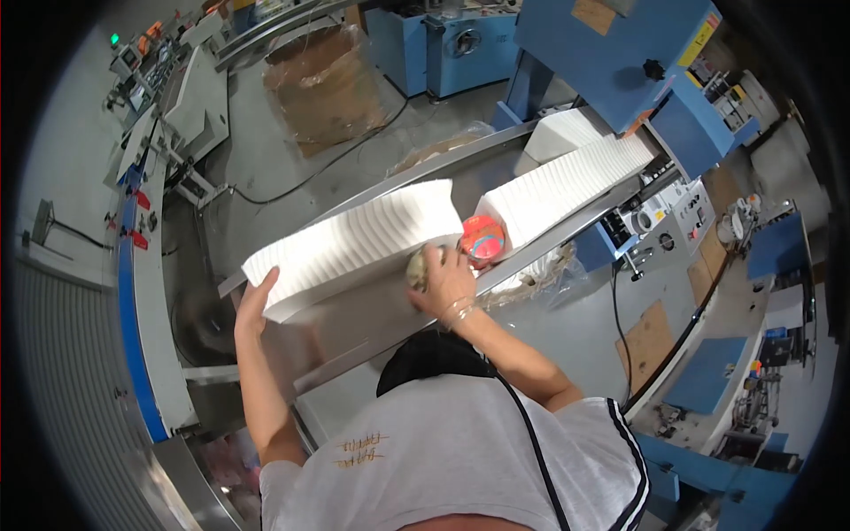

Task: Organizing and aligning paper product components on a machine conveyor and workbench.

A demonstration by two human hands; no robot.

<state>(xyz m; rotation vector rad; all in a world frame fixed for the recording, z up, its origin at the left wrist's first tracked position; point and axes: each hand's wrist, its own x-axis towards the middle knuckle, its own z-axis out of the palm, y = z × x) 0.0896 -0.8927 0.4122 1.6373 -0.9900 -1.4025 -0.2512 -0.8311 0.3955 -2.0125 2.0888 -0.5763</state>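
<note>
The right hand (445, 281) covers most of a small yellowish wad (416, 268), maybe a cloth or sponge; too little shows to tell which, and the fingers curl closed around it against the near end of the stack of white sheets (354, 241). The left hand (256, 303) lies flat and open against the stack's other end, its palm hidden behind the paper edge. The stack rests on the long metal bench (381, 323) that runs like a chute, and its long axis follows that chute, pointing from lower left up toward the upper right. The far side of the stack is out of sight. Just beyond the right hand sits a round red tin (482, 239), partly hidden by the fingers, and past it a second row of white sheets (567, 181) climbs toward a blue machine (620, 44), where its upper end is cut off by the housing. A wrapped cardboard box (328, 84) stands on the floor
</note>
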